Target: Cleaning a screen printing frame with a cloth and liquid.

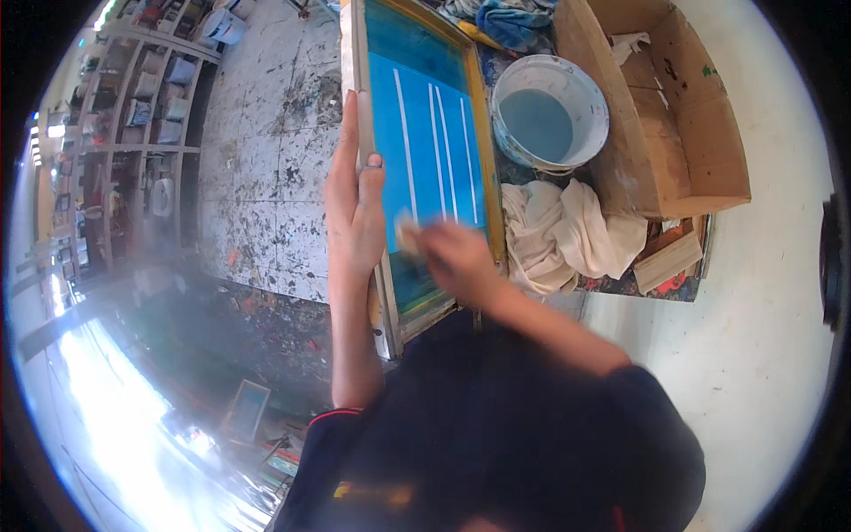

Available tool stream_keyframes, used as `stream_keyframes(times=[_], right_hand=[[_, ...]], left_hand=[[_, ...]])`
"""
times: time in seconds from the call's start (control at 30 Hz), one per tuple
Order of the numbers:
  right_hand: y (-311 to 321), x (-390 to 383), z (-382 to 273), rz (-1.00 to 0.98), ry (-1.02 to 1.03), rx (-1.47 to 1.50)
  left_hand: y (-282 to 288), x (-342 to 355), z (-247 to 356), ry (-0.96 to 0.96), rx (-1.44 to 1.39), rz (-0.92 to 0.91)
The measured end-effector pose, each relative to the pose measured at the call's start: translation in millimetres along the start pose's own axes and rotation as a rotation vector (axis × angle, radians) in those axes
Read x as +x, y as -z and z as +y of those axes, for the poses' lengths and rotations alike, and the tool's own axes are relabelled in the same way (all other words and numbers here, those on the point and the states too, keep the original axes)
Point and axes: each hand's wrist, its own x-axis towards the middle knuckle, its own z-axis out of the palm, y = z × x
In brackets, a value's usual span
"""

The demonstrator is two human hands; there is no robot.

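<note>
A screen-printing frame [352,53] with wooden sides and blue mesh lies lengthwise before me. Several thin white stripes [436,142] run along the blue area. My left hand [355,213] grips the frame's left side, its index finger stretched along the wood and its thumb over the inner edge. Low on the mesh, my right hand [459,262] is closed on a small pale wad [407,234]. Motion blurs the wad, so I cannot tell whether it is sponge or cloth. It appears to be against the blue surface near the lower stripe ends.
Right of the frame stands a white bucket [596,115] of cloudy liquid. Cream cloths [576,230] lie below it, beside an open cardboard box [709,151]. A blue rag [514,22] sits at the back. Shelving [133,146] fills the far left, past a paint-spattered surface [266,160].
</note>
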Motion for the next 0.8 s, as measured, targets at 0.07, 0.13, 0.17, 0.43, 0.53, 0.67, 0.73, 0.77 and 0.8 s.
stream_keyframes(times=[0.07,0.13,0.17,0.43,0.53,0.67,0.73,0.77,0.8], right_hand=[[6,-40,-30,-0.06,0.008,0.067],[0,-18,-13,-0.061,0.026,0.036],[-1,5,4,-0.057,0.044,-0.004],[-22,260,226,0.262,0.016,-0.439],[-43,218,161,0.188,0.11,-0.282],[-10,26,43,-0.106,-0.076,-0.26],[-5,-25,8,-0.155,-0.143,-0.282],[-4,-35,3,-0.19,-0.152,-0.225],[-5,-38,2,-0.227,-0.157,-0.164]], left_hand=[[6,-3,5,0.111,-0.042,-0.011],[8,-6,-1,0.027,-0.057,0.014],[9,-6,-2,0.028,-0.059,0.008],[-1,1,3,0.006,-0.059,-0.055],[18,-6,-15,-0.013,-0.003,0.017],[15,-8,-30,-0.069,-0.013,0.021],[18,-8,-35,-0.046,-0.033,0.036],[19,-11,-37,-0.031,-0.037,0.038],[23,-11,-40,-0.016,-0.041,0.057]])
